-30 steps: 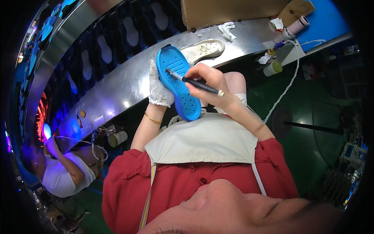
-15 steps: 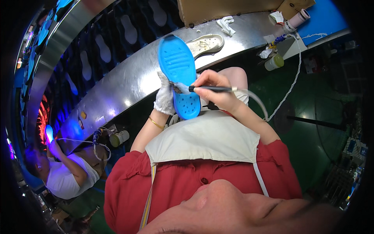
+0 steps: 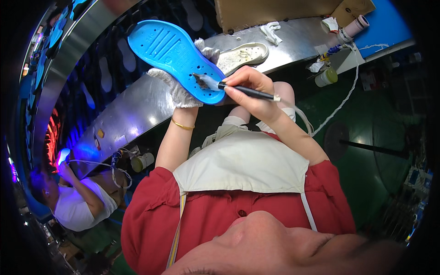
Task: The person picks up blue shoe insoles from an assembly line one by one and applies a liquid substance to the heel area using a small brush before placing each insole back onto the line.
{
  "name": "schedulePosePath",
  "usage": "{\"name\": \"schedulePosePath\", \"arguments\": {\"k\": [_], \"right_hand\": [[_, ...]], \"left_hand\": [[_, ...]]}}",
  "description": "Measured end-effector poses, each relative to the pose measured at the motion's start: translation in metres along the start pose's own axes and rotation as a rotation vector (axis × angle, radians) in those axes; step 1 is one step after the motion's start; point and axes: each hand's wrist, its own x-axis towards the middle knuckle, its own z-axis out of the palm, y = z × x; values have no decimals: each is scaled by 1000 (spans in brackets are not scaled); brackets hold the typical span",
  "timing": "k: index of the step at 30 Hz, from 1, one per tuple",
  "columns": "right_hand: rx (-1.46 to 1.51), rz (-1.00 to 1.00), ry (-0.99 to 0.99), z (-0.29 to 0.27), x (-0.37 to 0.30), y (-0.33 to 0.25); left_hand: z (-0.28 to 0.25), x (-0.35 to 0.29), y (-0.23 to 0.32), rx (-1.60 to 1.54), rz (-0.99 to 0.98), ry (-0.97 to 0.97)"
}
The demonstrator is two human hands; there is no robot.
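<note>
On left hand, rough, matt knit glove; in it, smooth, semi-glossy plastic sole; beyond it, shiny metal bench.

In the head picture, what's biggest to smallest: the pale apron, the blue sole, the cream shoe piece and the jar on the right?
1. Pale apron
2. Blue sole
3. Cream shoe piece, partly hidden
4. Jar on the right

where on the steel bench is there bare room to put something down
Two bare stretches show on the steel bench: a long one between the gloved left hand and the yellow piece, and a smaller one between the white cloth and the pink tube. It is crowded around the cream shoe, near the blue sole.
</note>
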Motion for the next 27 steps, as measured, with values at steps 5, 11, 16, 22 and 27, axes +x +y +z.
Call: {"name": "schedulePosePath", "arguments": {"k": [5, 11, 16, 22, 27], "right_hand": [[309, 370, -121, 2, -2, -9], [255, 382, 68, -6, -4, -1], [511, 700, -103, -19, 6, 6], [265, 359, -53, -22, 13, -4], [37, 321, -291, -28, 21, 0]], "left_hand": [[42, 14, 17, -304, -24, 56], [6, 13, 21, -55, -39, -198], [8, 24, 28, -14, -141, -367], [13, 33, 34, 489, -182, -198], [28, 44, 37, 674, -355, -159]]}}
